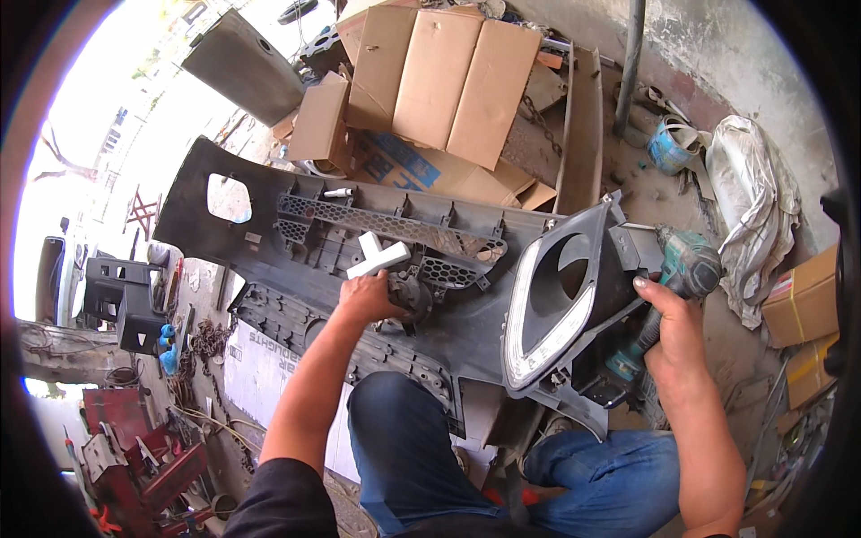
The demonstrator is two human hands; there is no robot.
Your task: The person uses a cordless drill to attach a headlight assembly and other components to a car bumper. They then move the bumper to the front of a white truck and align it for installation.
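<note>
A large black car bumper [489, 327] lies with its ribbed inner side up across the middle. My left hand [363, 300] is closed around a round dark part [411, 296] at the bumper's middle. Just above those fingers sits a white T-shaped piece [378, 258]; whether they touch it I cannot tell. In my right hand [674, 334] is a teal and black cordless power driver [689, 264], gripped by its handle, with its head pointing away from me. To its left, a light surround with a clear strip [549, 336] and a round opening stands at the bumper's right end.
Beyond the bumper are flattened cardboard boxes [439, 76] and a metal post [630, 67]. A pale sack [749, 206] slumps at the right near taped cartons [803, 296]. Red toolbox trays [166, 475] and a chain [213, 345] lie on the left.
</note>
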